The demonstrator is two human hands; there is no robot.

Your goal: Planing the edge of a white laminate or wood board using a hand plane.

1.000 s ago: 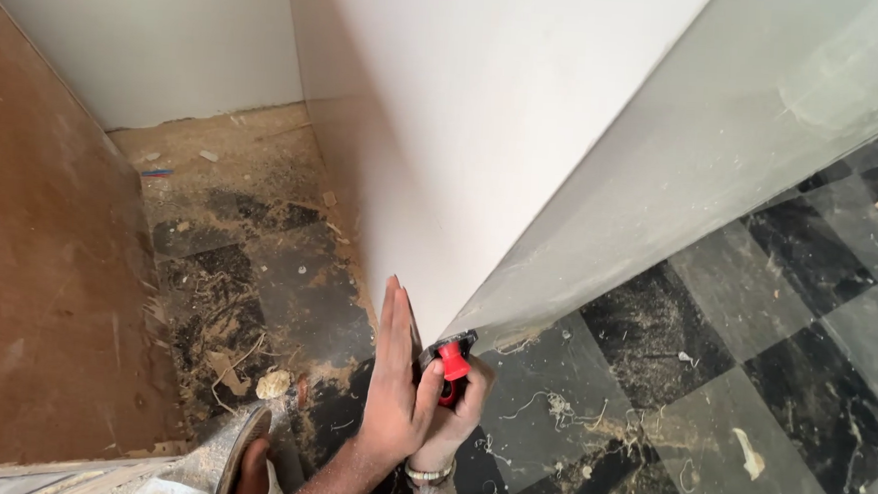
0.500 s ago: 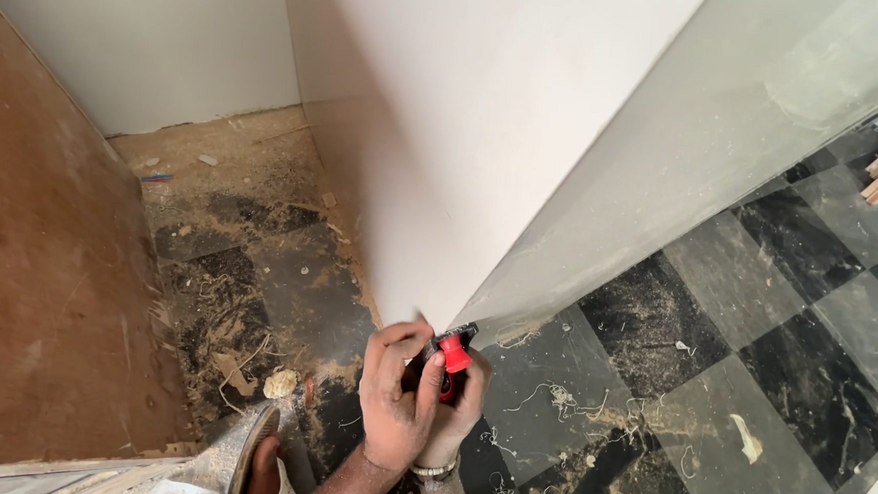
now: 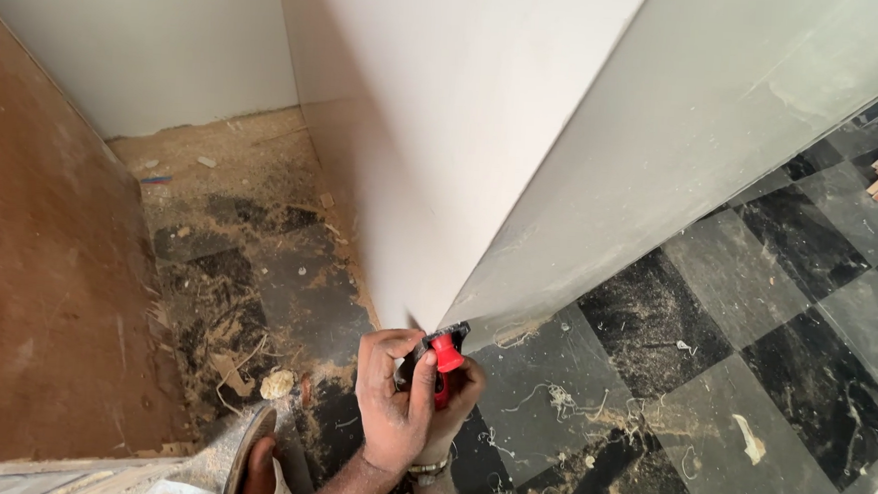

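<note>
Your forearms are bare, with no sleeves; a metal bracelet circles your right wrist, and dust coats your sandal.

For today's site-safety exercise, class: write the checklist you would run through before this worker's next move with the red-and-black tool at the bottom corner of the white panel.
1. Both hands on tool: left hand and right hand wrap the red-and-black tool: ok.
2. Tool at the white panel corner: ok.
3. Tool tip contact with panel: cannot tell.
4. Floor free of debris: sawdust and shavings, not ok.
5. Fingers clear of the tip: cannot tell.
6. Foot clear of hands: ok.
</note>
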